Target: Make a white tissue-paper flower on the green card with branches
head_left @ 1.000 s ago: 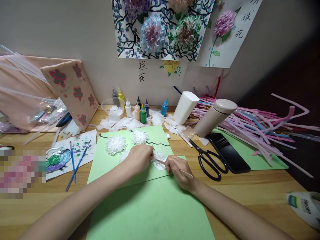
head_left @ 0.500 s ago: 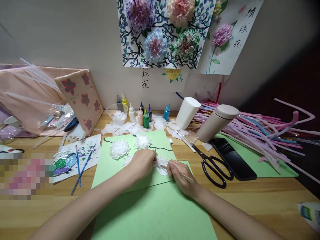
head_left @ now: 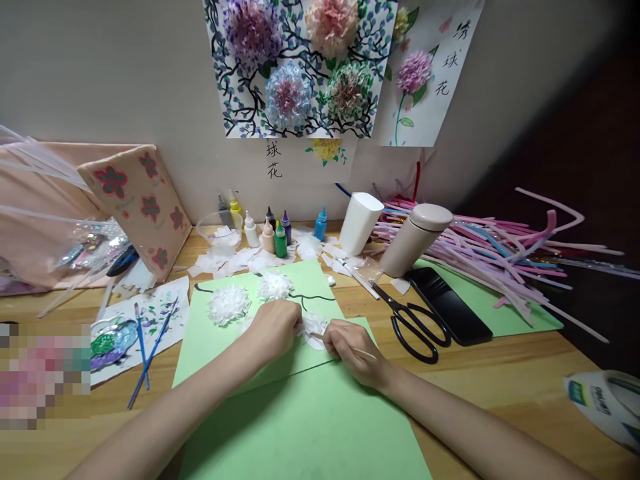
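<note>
I see the left hand (head_left: 273, 327) resting on a green paper sheet (head_left: 320, 283) on the desk (head_left: 500, 373). Its fingers are curled together and pinch the near edge of a white tissue tuft (head_left: 314, 325). The tuft lies on the sheet, between the two hands and touching both. The right hand (head_left: 350, 345) is just beside it, fist closed around a thin wooden stick (head_left: 364, 353). The stick's front end points into the tuft, and its back end pokes out past the knuckles. Beyond the left hand, two finished white tissue flowers (head_left: 229, 305) sit on the same sheet beside a painted black branch line (head_left: 320, 297). To the right of the right hand, a little apart, lie black scissors (head_left: 413, 321), with a dark phone (head_left: 450, 307) just past them. Farther beyond both hands stand small paint bottles (head_left: 277, 233) and a white cup (head_left: 360, 223).
</note>
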`<state>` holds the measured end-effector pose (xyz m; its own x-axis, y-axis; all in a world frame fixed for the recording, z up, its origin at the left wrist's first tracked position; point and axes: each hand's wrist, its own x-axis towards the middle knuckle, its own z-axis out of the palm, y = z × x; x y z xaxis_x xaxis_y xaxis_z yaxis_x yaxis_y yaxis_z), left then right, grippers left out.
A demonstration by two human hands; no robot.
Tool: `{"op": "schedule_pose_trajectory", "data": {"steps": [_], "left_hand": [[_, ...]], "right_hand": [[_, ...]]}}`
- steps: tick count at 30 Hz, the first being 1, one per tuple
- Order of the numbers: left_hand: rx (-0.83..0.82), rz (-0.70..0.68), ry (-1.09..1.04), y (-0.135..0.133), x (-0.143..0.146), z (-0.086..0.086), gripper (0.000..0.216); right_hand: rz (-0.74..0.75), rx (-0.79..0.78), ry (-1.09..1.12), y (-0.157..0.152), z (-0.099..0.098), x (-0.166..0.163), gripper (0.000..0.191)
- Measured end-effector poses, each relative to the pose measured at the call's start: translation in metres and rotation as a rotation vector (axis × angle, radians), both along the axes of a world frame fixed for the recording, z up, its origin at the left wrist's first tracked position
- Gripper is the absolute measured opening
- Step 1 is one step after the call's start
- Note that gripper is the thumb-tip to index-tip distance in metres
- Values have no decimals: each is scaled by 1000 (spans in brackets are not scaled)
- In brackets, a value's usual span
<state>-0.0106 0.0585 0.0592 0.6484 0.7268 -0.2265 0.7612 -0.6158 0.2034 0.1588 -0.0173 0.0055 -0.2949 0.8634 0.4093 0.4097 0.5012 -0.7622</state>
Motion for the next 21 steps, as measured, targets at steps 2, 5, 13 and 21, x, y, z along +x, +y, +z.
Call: {"op": "schedule_pose_trajectory", "data": {"steps": [2,5,13,21], "left_hand": [[2,-3,0,0,0,-1,20],[8,2,12,0,-1,0,20],[-24,26,24,-1,1,2,18],[-3,12,20,-1,1,2,21]], "right_hand": [[-7,-2,5,0,0,0,42],[-23,-4,12,1,0,0,41],[-48,-1,35,0,1,0,43],[-62,-42,-7,1,1,-1,41]]}}
